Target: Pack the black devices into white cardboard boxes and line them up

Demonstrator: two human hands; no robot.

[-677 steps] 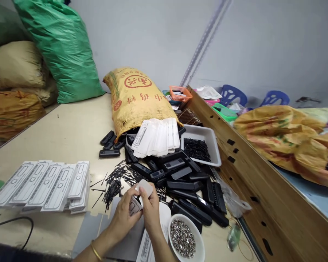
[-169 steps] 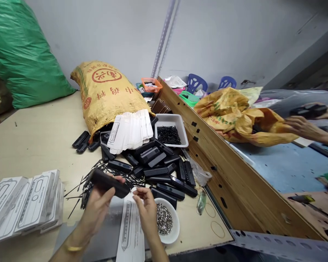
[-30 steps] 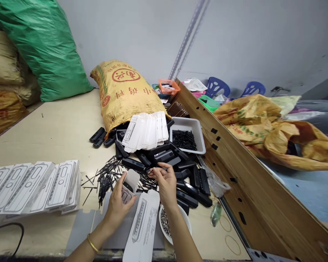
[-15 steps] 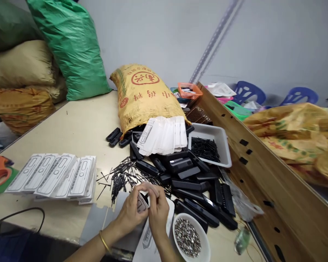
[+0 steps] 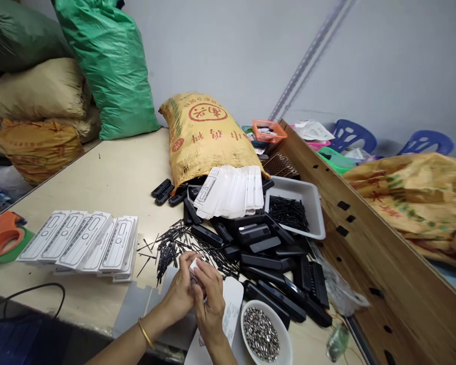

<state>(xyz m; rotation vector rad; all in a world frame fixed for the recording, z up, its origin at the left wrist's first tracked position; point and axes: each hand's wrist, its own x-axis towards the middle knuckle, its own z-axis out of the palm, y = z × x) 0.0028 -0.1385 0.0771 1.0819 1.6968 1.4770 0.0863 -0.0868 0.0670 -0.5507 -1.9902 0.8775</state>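
Observation:
My left hand (image 5: 179, 290) is closed around a small white cardboard box (image 5: 193, 265), seen mostly end-on. The fingers of my right hand (image 5: 211, 296) press on the box's near side and upper end, covering much of it. Beneath the hands lies a white printed card sheet (image 5: 232, 304). Thin black sticks (image 5: 168, 253) are scattered just beyond my left hand. Right of my right hand stands a white bowl (image 5: 287, 342) of small shiny metal pieces (image 5: 261, 332). Black plastic cases (image 5: 260, 261) are heaped behind it.
White printed boxes (image 5: 85, 241) are stacked at left, beside an orange tape dispenser (image 5: 2, 235). Flat white cartons (image 5: 231, 190) lean on a yellow sack (image 5: 213, 144). A grey tray (image 5: 316, 203) holds more black sticks. A wooden board (image 5: 359, 248) edges the right side.
The box has turned between my hands, and my right fingers have folded over its upper end. The whole view has shifted slightly.

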